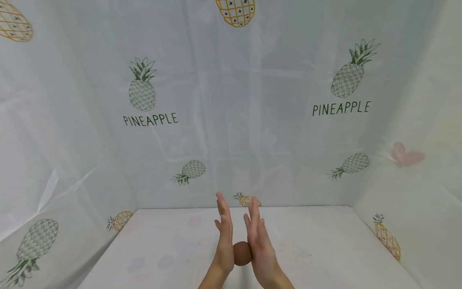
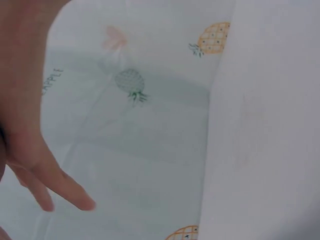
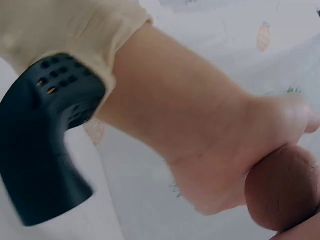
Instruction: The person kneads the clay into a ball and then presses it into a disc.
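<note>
Ball [image 1: 242,253]: brown, probably modelling clay; located between the lower palms of the left hand [image 1: 225,248] and the right hand [image 1: 262,253], touching both, apparently raised off the white tabletop [image 1: 317,228]
Left fingers: extended, released, none wrapped around the ball
Right fingers: extended, slightly spread, likewise not clasping
Palm hold, reason: opposed flat faces probably retain the ball by pressure alone and spread the load, limiting finger dents in a soft material
Finger direction, reason: pointing away from the body likely leaves the lower palms as sole contact faces
Head view only: both palms flanking the ball, pineapple-print sheet [image 1: 281,144] rising behind the tabletop
Right wrist view only: shallow marks on the ball, beige sleeve [image 3: 75,25], dark wrist device [image 3: 30,160]
Left wrist view: ball not visible; one hand at left edge, side uncertain
</note>
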A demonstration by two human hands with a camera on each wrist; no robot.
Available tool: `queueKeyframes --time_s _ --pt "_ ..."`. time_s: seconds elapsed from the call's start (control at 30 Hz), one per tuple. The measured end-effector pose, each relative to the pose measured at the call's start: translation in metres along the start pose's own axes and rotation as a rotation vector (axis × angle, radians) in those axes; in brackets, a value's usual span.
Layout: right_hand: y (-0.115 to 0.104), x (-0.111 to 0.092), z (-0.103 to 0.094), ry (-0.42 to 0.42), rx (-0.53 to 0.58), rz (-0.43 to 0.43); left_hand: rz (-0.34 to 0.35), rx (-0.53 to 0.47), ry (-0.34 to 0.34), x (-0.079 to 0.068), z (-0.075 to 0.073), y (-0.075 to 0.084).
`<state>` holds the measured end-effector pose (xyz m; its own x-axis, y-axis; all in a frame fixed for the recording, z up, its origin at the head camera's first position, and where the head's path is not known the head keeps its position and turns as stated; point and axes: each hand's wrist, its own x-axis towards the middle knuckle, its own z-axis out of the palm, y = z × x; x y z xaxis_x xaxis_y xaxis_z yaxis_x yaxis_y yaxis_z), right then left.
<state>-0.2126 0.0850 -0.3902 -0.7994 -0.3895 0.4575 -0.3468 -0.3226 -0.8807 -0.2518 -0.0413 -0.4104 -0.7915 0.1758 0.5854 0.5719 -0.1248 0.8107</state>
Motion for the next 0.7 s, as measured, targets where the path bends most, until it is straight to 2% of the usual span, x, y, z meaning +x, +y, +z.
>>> queueKeyframes --time_s 0.13,0.4,0.47,0.57,0.7 --pt "-0.006 -0.001 -0.003 0.054 -0.024 -0.018 -0.039 0.000 -0.015 -0.003 0.008 -0.003" --pt "-0.018 -0.001 -0.022 0.173 -0.039 -0.111 -0.060 0.002 -0.167 -0.016 0.036 -0.003" --pt "-0.018 -0.001 -0.025 0.195 -0.044 -0.123 -0.086 -0.019 -0.191 -0.021 0.041 0.001" --pt "-0.017 -0.001 -0.028 0.223 -0.049 -0.126 -0.179 -0.061 -0.208 -0.028 0.045 0.012" --pt "-0.012 0.000 -0.029 0.218 -0.041 -0.100 -0.265 -0.112 -0.201 -0.032 0.045 0.029"
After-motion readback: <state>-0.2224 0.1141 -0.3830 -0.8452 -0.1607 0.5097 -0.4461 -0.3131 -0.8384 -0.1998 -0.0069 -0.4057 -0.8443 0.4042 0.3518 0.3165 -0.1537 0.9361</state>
